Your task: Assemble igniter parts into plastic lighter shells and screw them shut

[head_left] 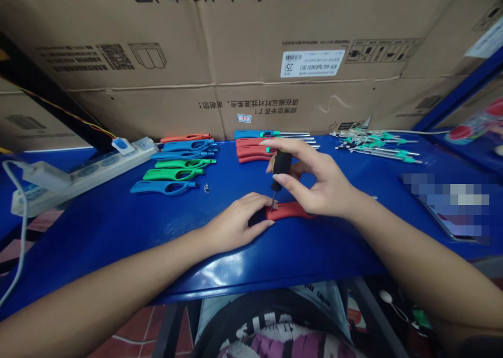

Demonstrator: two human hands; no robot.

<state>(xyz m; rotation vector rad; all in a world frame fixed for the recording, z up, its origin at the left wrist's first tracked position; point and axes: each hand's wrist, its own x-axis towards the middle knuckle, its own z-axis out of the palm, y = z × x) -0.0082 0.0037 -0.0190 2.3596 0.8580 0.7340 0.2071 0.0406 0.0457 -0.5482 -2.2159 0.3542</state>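
A red lighter body lies flat on the blue table. My left hand grips its left end between thumb and fingers. In my right hand is a black screwdriver, held nearly upright by thumb and fingers. Its tip meets the red body near the left end, beside my left fingertips. My right palm hides part of the body's right side. Several small screws lie to the left, near a blue lighter casing.
Green casings and other coloured ones line the back left, beside a white power strip. Red lighters with metal rods stand at the back middle. Rod parts are piled back right, a pixelated flat object nearer. Cardboard rises behind.
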